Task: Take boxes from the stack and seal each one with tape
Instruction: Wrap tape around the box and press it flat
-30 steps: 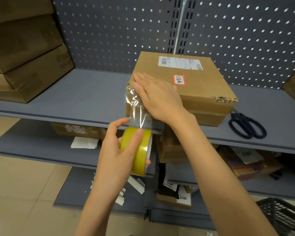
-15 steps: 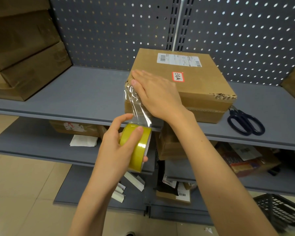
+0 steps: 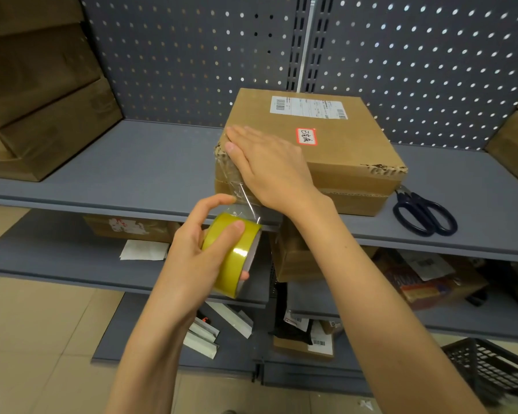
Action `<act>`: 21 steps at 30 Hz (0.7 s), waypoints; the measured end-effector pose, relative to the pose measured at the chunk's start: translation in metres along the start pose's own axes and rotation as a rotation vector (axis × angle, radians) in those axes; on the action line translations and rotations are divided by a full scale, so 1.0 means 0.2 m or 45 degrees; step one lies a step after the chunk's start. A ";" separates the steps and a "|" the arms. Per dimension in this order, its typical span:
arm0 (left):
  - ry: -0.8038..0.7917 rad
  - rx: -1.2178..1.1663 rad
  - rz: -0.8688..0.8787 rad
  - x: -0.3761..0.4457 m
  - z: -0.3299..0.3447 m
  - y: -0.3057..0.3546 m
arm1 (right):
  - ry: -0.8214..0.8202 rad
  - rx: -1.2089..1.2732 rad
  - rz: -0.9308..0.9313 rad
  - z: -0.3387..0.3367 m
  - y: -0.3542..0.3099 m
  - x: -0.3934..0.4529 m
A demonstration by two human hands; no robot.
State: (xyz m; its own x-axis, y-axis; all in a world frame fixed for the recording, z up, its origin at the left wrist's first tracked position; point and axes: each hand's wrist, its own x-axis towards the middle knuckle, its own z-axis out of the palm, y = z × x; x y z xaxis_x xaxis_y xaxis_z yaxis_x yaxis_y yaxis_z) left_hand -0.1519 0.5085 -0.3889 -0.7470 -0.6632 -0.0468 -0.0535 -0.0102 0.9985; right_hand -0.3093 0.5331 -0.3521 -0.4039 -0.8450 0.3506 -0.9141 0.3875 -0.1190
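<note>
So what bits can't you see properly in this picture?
All from the head view:
- The box top's front left part: the right hand lies flat over it.
- The tape roll far side: the left hand grips round it.
- The white label print: too small to read.
- The black basket: cut off by the right and bottom edges.

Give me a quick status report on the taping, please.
Left hand grips tape roll. Right hand flat on box. Nothing blocking.

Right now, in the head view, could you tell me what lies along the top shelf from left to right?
Stacked cardboard boxes → the box being taped, with the right hand pressing on it → scissors → another box at the right edge.
</note>
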 end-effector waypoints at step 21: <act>0.167 0.018 -0.061 0.00 0.02 -0.04 | 0.676 0.197 0.499 -0.17 0.40 -0.29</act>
State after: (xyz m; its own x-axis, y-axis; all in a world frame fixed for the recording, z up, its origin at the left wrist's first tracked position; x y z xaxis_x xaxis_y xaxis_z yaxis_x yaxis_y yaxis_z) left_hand -0.1542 0.5128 -0.3975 -0.6506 -0.7542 -0.0895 -0.0970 -0.0343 0.9947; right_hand -0.3585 0.6261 -0.3506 -0.6703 -0.3416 0.6588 -0.7143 0.5377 -0.4479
